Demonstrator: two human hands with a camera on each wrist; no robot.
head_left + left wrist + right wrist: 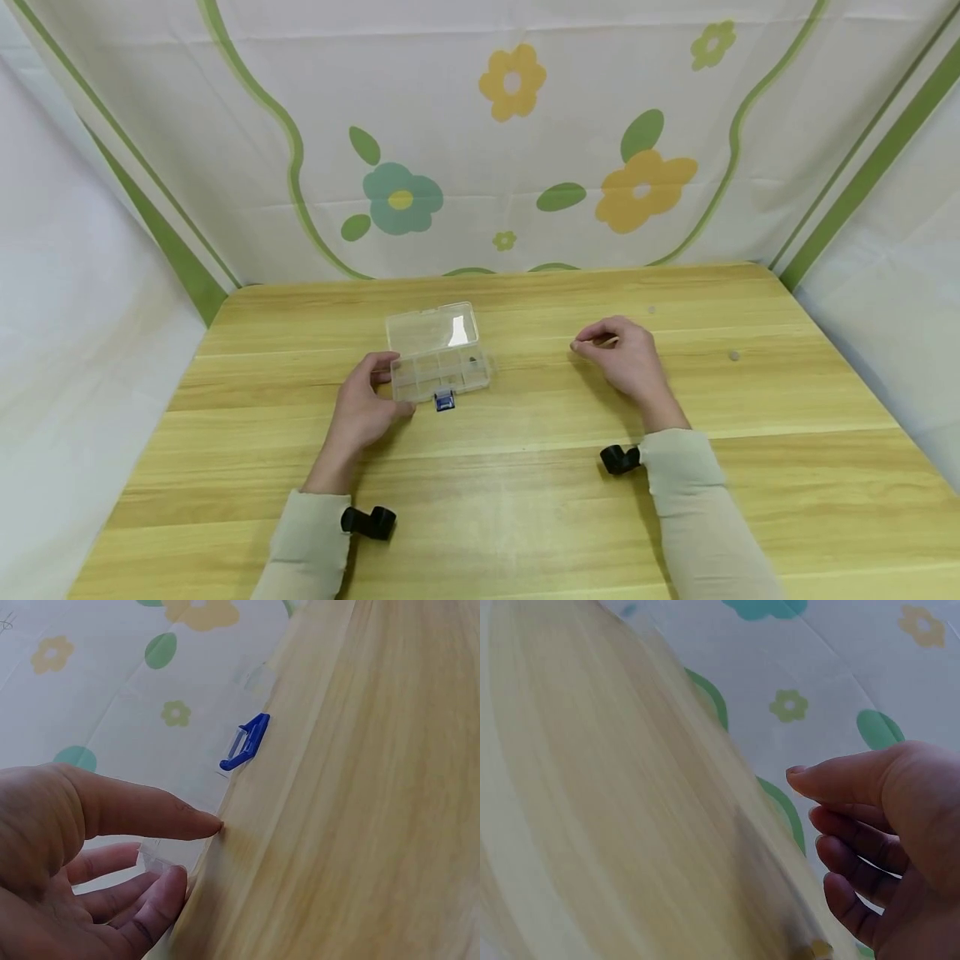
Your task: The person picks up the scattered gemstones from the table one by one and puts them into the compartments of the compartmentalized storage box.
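Observation:
A clear plastic compartment box lies on the table with its lid raised at the back. From its front edge hangs a blue latch, seen also as a blue clip in the left wrist view. A small dark piece sits in a back compartment near the right end. My left hand holds the box's left end, thumb at the front corner and fingers behind. To the right of the box, my right hand brings thumb and forefinger together above the table; anything between the tips is hidden.
Right of my right hand, a small grey round piece and a tinier pale one lie on the wooden table. Behind the table's back edge hangs a flowered cloth, with white cloth on both sides.

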